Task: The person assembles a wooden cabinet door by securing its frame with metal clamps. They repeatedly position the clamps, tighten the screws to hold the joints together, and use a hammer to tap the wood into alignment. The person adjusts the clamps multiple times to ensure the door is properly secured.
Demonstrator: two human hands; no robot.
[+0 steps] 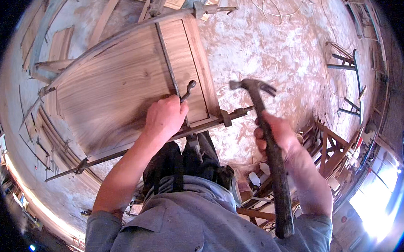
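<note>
My right hand is wrapped round the dark handle of a claw hammer, raised to the right of a framed wooden panel. The hammer's head points away from me and is slightly blurred. Over the panel, near its right part, my left hand is closed on a short dark metal piece with a bent, rounded end; its lower part is hidden in the fist. Beside that fist a thin metal clamp bar crosses the panel. Long bar clamps grip the frame's far and near sides, one with a screw end at the near right corner.
Wooden boards lean or lie at the far left. A white cord lies on the blotchy floor. Dark metal frames stand at the right, with a wooden trestle and clutter nearer me. Bright light enters at the lower right.
</note>
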